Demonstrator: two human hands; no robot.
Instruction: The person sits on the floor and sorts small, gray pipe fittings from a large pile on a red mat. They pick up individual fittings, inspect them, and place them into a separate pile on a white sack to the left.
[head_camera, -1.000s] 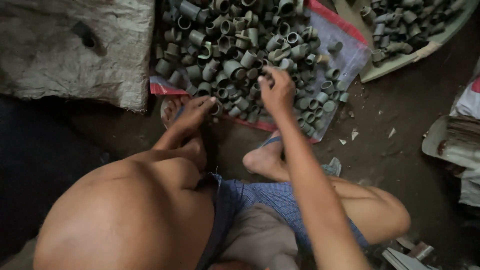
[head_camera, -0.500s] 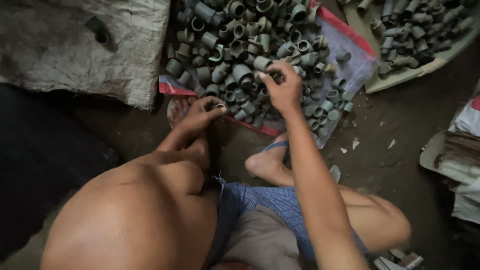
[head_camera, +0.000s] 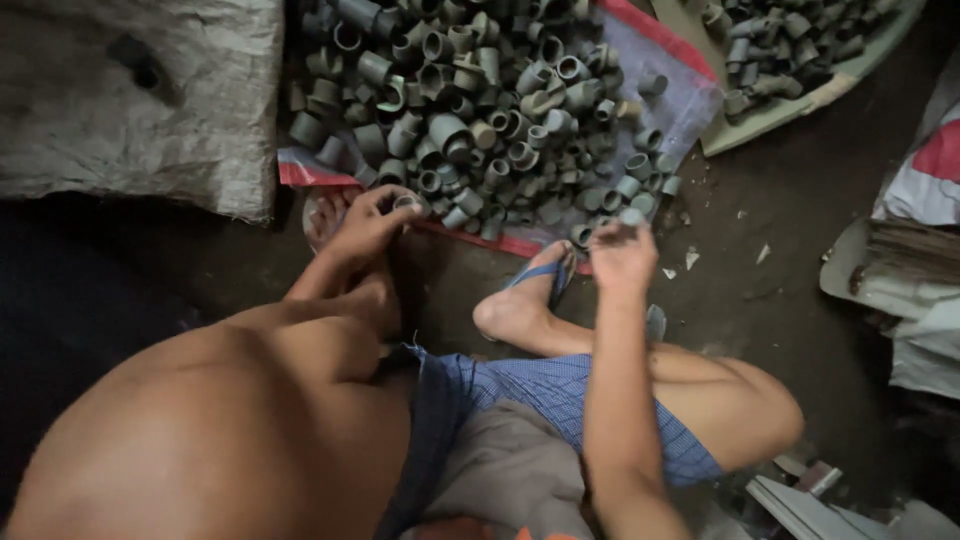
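A heap of grey plastic pipe fittings (head_camera: 480, 110) lies on a woven sheet with a red border (head_camera: 680, 95) on the floor ahead of me. My left hand (head_camera: 368, 222) rests at the heap's near edge, its fingers closed on a small grey fitting (head_camera: 406, 204). My right hand (head_camera: 622, 252) is lifted just off the heap's near right corner and pinches another grey fitting (head_camera: 630, 217) at its fingertips. My bare knees and my foot in a blue sandal (head_camera: 545, 280) sit between the hands.
A shallow pale tray (head_camera: 790, 105) with more grey fittings stands at the back right. A dirty woven sack (head_camera: 140, 100) lies at the back left. Sacks and flat scraps (head_camera: 910, 270) pile up at the right edge. The floor is dark dirt.
My right hand has drawn back from the middle of the heap to its near right corner, with a fitting in its fingers. My left hand stays at the heap's near edge.
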